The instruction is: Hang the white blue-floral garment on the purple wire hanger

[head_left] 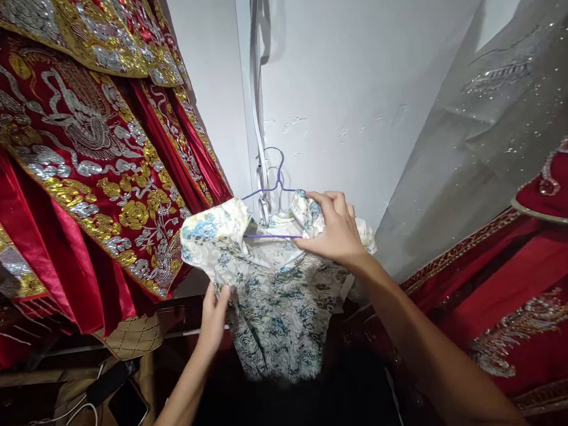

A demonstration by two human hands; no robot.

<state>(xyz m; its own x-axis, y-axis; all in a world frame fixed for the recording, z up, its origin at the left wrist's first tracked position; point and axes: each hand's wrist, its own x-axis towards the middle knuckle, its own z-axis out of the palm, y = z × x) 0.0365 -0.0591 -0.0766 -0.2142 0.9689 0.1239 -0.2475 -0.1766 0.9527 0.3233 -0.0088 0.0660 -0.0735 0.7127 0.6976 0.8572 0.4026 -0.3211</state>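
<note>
1. A small floral dress [272, 301] hangs on a purple wire hanger [266, 191] against the far white wall [350, 66], at scene centre.
2. Long axis of the dress runs vertical: collar at the top towards the hanger hook, hem at the bottom nearest the viewer.
3. The right hand [333, 231] grasps the dress at its right shoulder, beside the collar, fingers curled over the fabric.
4. The left hand [216, 313] pinches the dress's left side edge below the sleeve.
5. Red garments with gold and silver embroidery [72, 159] hang to the left, just beside the dress; a red beaded garment [546, 281] lies to the right.
6. Two phones [127, 409] lie low at near left.
</note>
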